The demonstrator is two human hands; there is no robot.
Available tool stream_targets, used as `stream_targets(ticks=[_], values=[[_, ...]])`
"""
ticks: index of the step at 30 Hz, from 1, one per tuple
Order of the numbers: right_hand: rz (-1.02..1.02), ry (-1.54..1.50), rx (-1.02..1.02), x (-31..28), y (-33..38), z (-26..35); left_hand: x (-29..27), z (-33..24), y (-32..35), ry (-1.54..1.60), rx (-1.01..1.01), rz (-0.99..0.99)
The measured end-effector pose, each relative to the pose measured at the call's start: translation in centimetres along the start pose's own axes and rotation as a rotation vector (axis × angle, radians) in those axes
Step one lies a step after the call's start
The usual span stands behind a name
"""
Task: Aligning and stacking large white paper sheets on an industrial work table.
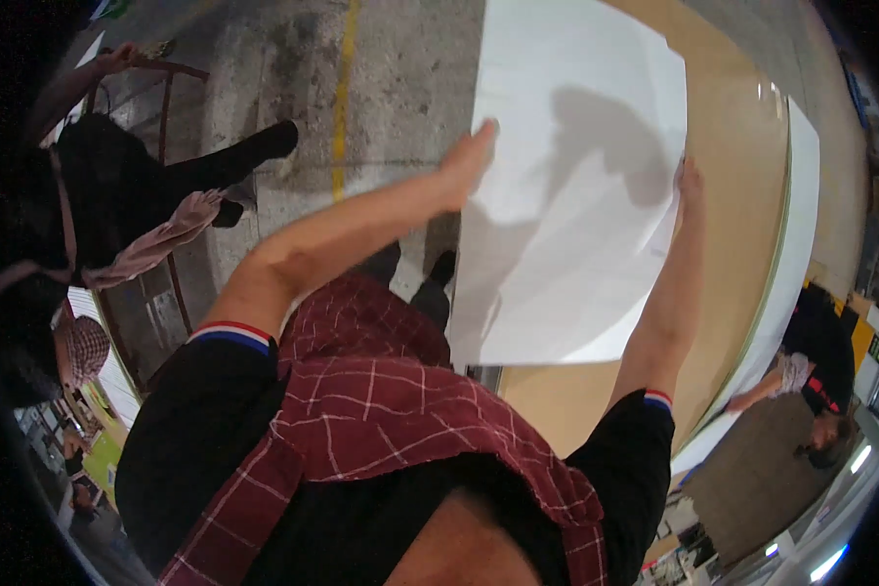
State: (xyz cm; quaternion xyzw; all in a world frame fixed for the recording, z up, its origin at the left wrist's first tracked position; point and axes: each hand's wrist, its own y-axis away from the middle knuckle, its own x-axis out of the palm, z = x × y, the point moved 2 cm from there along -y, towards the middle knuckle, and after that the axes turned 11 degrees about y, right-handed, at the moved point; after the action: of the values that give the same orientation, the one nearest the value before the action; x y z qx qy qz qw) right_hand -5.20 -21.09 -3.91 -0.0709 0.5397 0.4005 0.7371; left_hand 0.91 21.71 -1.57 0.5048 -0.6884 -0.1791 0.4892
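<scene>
A large white sheet [576, 283] lies in front of me over a tan tabletop, its left edge reaching the table's side. Whether it is one sheet or a thin stack I cannot tell. My left hand [469, 164] is closed on the left edge, thumb on top and fingers hidden beneath. On the opposite edge, my right hand [691, 184] grips the same sheet, its fingers mostly hidden. Both arms are stretched forward, and shadows fall across the white surface.
The tan table [737, 195] extends right of the sheet, with a long white strip [801, 186] along its far side. Co-workers are at the left [117, 195] and right [820, 342]. A yellow line [344, 98] marks the concrete floor. A metal frame [166, 127] stands at left.
</scene>
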Motion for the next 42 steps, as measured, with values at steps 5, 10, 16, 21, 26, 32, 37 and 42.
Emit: stream_targets(ticks=[5, 10, 16, 21, 26, 32, 37, 42], values=[[0.011, -0.299, 0.075, -3.1, 8.7, -0.5, -0.5, -2.0, 5.1, -0.013, 0.064, -0.016], [0.27, -0.579, 0.253, -1.1, 16.2, -5.5, -0.4, 2.4, 7.5, 0.005, 0.061, -0.014], [0.238, -0.506, 0.184, -0.2, 17.5, -7.7, -0.6, 3.7, 7.3, 0.025, -0.024, -0.099], [0.172, -0.355, 0.151, -0.8, 20.2, -7.1, -2.6, 5.7, 8.9, -0.006, 0.116, -0.175], [0.17, -0.566, 0.215, -1.2, 24.0, -4.1, -1.8, 9.3, 10.9, -0.019, 0.111, -0.208], [0.126, -0.678, 0.214, 0.6, 22.6, -10.1, -1.4, 9.1, 13.5, 0.006, 0.104, -0.053], [-0.027, -0.373, 0.053, 3.2, 24.1, -13.4, -2.8, 13.2, 13.8, 0.028, 0.034, -0.117], [0.002, -0.482, -0.041, 2.4, 25.3, -10.4, -5.2, 13.2, 13.6, 0.053, -0.016, 0.008]])
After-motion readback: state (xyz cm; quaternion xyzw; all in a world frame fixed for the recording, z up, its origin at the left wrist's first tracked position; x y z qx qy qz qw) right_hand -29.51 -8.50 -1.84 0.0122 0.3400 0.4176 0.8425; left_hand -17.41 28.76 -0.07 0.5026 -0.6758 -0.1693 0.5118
